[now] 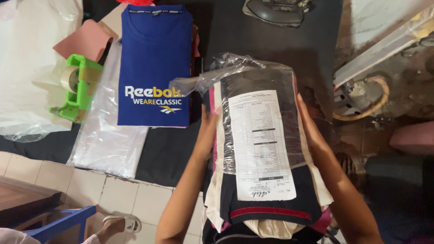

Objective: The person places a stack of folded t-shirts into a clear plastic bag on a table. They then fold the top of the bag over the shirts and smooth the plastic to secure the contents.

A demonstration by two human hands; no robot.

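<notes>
Stack of folded garments, dark with a red stripe and pale layers beneath, half sheathed in a clear plastic bag and topped by a white printed slip; held upright-to-tilted over the near edge of the dark work surface, between both forearms. Left hand pressed flat against the left flank of the stack, fingers spread along the bag edge; right hand pressed likewise on the right flank, thumb hidden. Lower half of the stack still outside the bag. Likely faults: slip sliding askew or creasing under the film; pale lower layers slumping out if side pressure eases; thin film snagging on a corner. Just left, a folded blue T-shirt on another clear bag; farther left, a green tape dispenser. Beyond, an iron.
</notes>
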